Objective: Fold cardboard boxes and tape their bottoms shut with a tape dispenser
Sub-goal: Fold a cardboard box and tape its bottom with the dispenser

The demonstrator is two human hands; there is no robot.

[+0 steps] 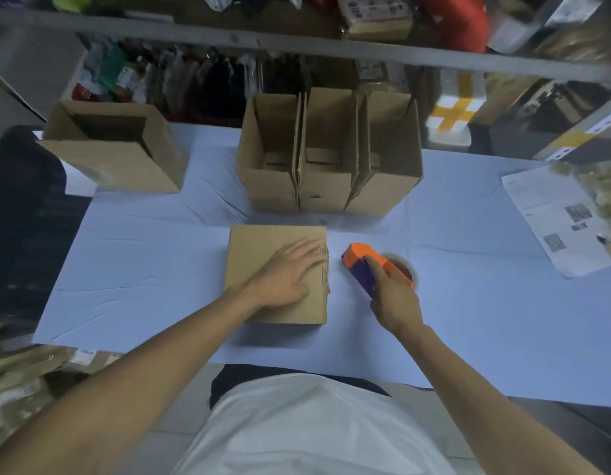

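**Box pressed flat, dispenser in hand**

A white shirt fills the near edge; beyond it the left hand lies flat, fingers straight, on the closed cardboard box atop the blue table; just right of it, apart from the box, the right hand grips the orange tape dispenser; beyond both hands stand three open boxes; far left of them, another open box; right of the dispenser hand, a printed sheet.
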